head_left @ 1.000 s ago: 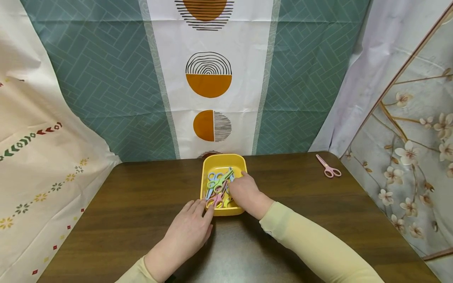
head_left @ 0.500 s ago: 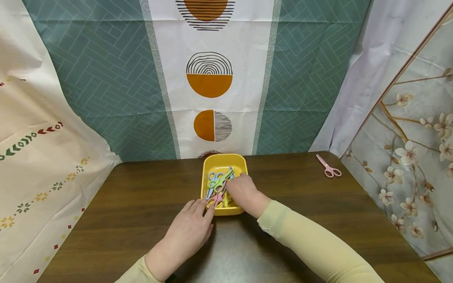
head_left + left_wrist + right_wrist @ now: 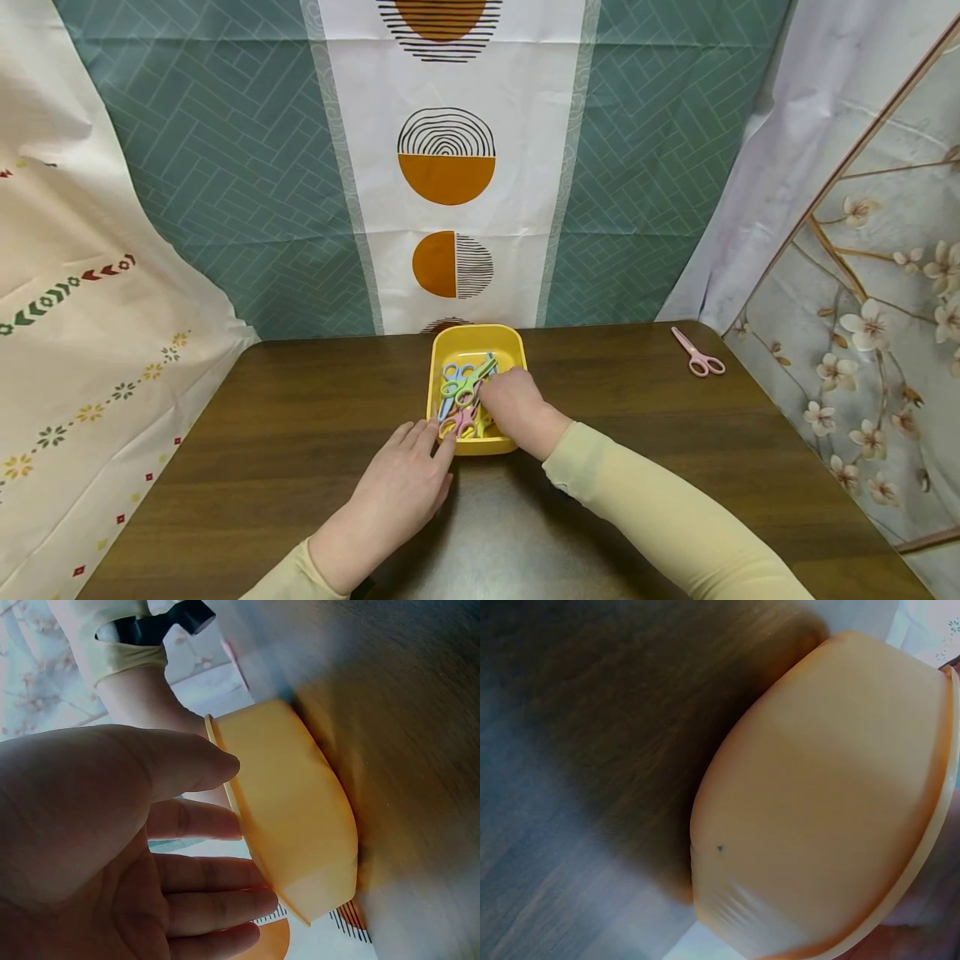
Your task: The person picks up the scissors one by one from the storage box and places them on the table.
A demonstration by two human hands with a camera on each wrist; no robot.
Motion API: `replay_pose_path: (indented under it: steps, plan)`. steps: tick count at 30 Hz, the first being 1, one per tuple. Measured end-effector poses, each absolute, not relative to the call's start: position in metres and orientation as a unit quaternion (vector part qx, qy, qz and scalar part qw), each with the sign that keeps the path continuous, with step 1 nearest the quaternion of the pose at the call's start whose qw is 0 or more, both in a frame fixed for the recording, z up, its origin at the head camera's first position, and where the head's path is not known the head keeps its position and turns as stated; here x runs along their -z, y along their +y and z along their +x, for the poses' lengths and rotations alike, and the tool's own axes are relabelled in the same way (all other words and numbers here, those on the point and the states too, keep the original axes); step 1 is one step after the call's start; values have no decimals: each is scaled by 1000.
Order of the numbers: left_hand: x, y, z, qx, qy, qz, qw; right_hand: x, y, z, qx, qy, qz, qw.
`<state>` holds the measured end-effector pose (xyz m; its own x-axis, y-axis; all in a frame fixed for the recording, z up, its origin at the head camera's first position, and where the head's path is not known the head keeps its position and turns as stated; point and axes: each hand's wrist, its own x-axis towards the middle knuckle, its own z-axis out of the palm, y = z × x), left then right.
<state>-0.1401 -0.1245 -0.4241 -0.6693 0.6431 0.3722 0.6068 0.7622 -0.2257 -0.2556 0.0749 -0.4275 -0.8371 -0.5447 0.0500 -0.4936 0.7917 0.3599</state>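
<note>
A yellow bin (image 3: 472,447) stands on the table, holding several small scissors. On top lie green scissors (image 3: 470,383), with blue scissors (image 3: 446,408) and pink scissors (image 3: 462,415) beneath them. My right hand (image 3: 517,406) reaches over the bin's right side, down among the scissors. Its fingers are hidden, so I cannot tell what they hold. My left hand (image 3: 393,492) rests at the bin's front left corner with fingers nearly straight. In the left wrist view the thumb (image 3: 202,761) touches the bin's rim.
Separate pink scissors (image 3: 696,355) lie at the far right of the brown wooden table (image 3: 315,417). A patterned cloth (image 3: 300,208) hangs behind the table. More cloths stand at the left and right sides.
Over the last second my right hand has shifted slightly left and deeper among the scissors in the bin. My left hand stays at the bin's corner.
</note>
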Motion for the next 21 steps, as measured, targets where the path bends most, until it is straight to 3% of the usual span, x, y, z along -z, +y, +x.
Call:
replay_pose_path:
  steps: [21]
  plan:
    - [427, -124, -141, -45, -904, -348, 246, 437, 72, -261, 181, -940, 272, 94]
